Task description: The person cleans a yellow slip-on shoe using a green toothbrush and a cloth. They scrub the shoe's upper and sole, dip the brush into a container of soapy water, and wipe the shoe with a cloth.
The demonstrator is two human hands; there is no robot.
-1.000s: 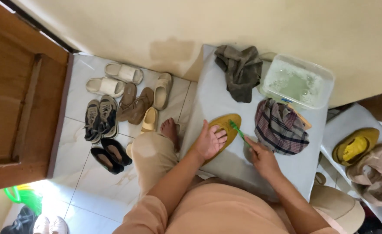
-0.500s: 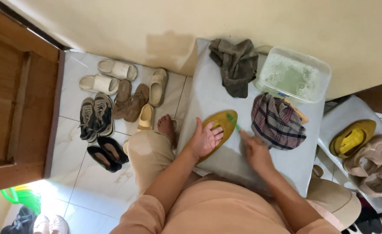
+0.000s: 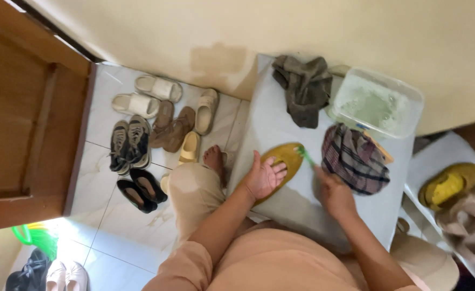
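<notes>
Yellow insole (image 3: 287, 156) | under left hand (image 3: 263, 178) fingers | brush (image 3: 305, 156) in right hand (image 3: 331, 194)

Two cloths (image 3: 303, 89) (image 3: 356, 157), one tub (image 3: 377, 103), one insole (image 3: 280, 161), one brush (image 3: 305, 156), two hands (image 3: 264, 178) (image 3: 333, 194).

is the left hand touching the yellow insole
Touching. The head view shows the left hand lying flat, palm down, on the yellow insole, covering its lower part with no gap.

Glossy white floor tiles (image 3: 121, 215), matt varnished wooden door (image 3: 22, 124), translucent plastic tub (image 3: 377, 102) (cloudy inside), crumpled grey cloth (image 3: 302, 89), checked woven fabric (image 3: 356, 159), smooth yellow rubbery insole (image 3: 286, 159), green plastic brush (image 3: 306, 157).
</notes>
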